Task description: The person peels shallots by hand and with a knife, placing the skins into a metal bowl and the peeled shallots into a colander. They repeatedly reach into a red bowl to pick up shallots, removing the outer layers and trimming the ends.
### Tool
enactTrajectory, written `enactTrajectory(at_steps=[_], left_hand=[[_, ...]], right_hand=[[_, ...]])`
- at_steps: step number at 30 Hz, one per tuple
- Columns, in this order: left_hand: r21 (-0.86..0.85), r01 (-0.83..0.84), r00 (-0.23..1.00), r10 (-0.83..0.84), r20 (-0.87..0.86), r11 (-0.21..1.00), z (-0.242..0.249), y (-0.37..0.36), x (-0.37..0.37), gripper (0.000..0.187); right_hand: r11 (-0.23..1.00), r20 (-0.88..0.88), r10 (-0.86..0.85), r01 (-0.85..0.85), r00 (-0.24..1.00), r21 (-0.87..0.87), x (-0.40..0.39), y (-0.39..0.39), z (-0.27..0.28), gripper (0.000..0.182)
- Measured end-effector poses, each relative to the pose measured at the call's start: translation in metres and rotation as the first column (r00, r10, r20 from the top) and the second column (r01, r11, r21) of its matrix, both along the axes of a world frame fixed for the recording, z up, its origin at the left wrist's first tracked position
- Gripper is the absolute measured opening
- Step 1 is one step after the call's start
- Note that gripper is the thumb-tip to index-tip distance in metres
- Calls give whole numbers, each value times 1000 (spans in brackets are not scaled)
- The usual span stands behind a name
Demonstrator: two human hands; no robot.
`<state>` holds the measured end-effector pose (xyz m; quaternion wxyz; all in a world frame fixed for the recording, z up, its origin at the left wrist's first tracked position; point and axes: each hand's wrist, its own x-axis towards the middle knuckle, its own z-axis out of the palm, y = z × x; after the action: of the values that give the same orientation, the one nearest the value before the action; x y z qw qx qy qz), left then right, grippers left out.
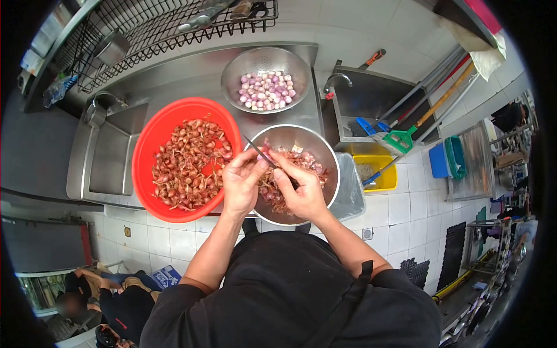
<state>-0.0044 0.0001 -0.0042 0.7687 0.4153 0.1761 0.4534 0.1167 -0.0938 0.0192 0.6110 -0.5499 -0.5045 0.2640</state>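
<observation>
Over a steel bowl (pixel 333 180) of papery shallot skins (pixel 313 163), both of my hands meet. My left hand (pixel 241 182) pinches a small pinkish shallot (pixel 261 158), partly covered by the fingers. In my right hand (pixel 304 191) is a small knife (pixel 253 145), its dark blade pointing up and left across the shallot; the fingers hide its handle. Left of the bowl, unpeeled brown shallots (pixel 188 165) partly fill a red basin (pixel 145 148). Behind the bowl, peeled white and purple shallots (pixel 267 90) lie in a steel colander (pixel 232 72).
A sink (pixel 110 165) is at the left, another sink (pixel 371 81) at the right. Below the right one stands a yellow bucket (pixel 390 177), near a green brush (pixel 399 141). A wire rack (pixel 156 32) hangs above. Two people (pixel 127 307) are at lower left.
</observation>
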Motion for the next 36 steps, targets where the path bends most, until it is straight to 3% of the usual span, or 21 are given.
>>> enactTrajectory(at_steps=[5, 7, 9, 11, 12, 13, 14, 15, 16, 17, 19, 21, 23, 25, 27, 28, 30, 31, 33, 34, 36], left_hand=[[-24, 17, 1000, -17, -8, 1000, 1, -1, 2, 27], [-58, -12, 1000, 11, -8, 998, 3, 6, 5, 24], [55, -72, 989, 78, -122, 996, 12, 19, 13, 23], [314, -166, 935, 250, -251, 935, 25, 44, 31, 22], [361, -191, 957, 255, -138, 913, 25, 66, 47, 23], [522, -185, 891, 367, -268, 833, 21, 95, 56, 28], [770, -80, 742, 553, -378, 633, 16, 124, 59, 52], [748, -6, 518, 642, -566, 664, 9, 136, 64, 77], [703, 94, 386, 625, -679, 705, 9, 145, 62, 88], [842, 25, 409, 763, -501, 539, 7, 145, 57, 71], [723, 39, 542, 593, -596, 690, 3, 158, 33, 52], [608, 176, 258, 559, -788, 774, -6, 166, 1, 34], [387, 404, -166, 482, -860, 829, -16, 180, -36, 29], [277, 382, -397, 427, -812, 882, -60, 195, -79, 21], [197, 417, -456, 392, -799, 887, -102, 206, -115, 20], [200, 425, -451, 399, -798, 883, -93, 202, -120, 20], [370, 393, -311, 501, -808, 842, -75, 192, -126, 22], [540, 244, 9, 555, -832, 805, -69, 189, -134, 27], [674, 96, 232, 642, -731, 733, -65, 184, -138, 31], [676, 101, 238, 642, -729, 730, -56, 178, -134, 31], [381, -119, 635, 365, -681, 917, -39, 160, -123, 31]], right_hand=[[999, -127, -37, 40, 991, 23, 8, 10, -23, 34], [978, -351, -137, 71, 926, -194, 15, 3, -21, 33], [974, -357, -140, 64, 923, -217, 26, 1, -30, 34], [947, -25, -188, 175, 982, -270, 38, 2, -57, 31], [945, 166, -142, 184, 976, -270, 45, -1, -64, 30], [948, 346, -82, 181, 935, -262, 49, -3, -69, 32], [896, 379, -38, 200, 924, -396, 51, -5, -70, 33], [825, 411, 14, 222, 911, -520, 49, -7, -68, 34], [839, 416, -23, 244, 909, -487, 42, -9, -60, 34], [850, 422, -65, 272, 904, -451, 38, -12, -55, 34], [810, 411, -73, 294, 909, -508, 35, -14, -50, 36], [755, 406, -39, 293, 913, -587, 34, -16, -42, 39], [755, 420, -36, 300, 907, -583, 36, -18, -48, 37], [759, 438, -44, 315, 898, -570, 38, -18, -46, 36], [759, 424, -12, 284, 906, -586, 36, -19, -38, 32], [759, 424, -21, 291, 905, -583, 37, -18, -41, 32], [856, 419, -57, 261, 906, -447, 37, -20, -53, 37], [852, 418, -62, 267, 906, -451, 37, -21, -55, 37], [879, 457, -17, 231, 889, -417, 34, -19, -57, 36], [821, 464, 28, 245, 885, -516, 32, -17, -47, 39], [821, 397, 44, 194, 917, -538, 34, -12, -47, 39]])
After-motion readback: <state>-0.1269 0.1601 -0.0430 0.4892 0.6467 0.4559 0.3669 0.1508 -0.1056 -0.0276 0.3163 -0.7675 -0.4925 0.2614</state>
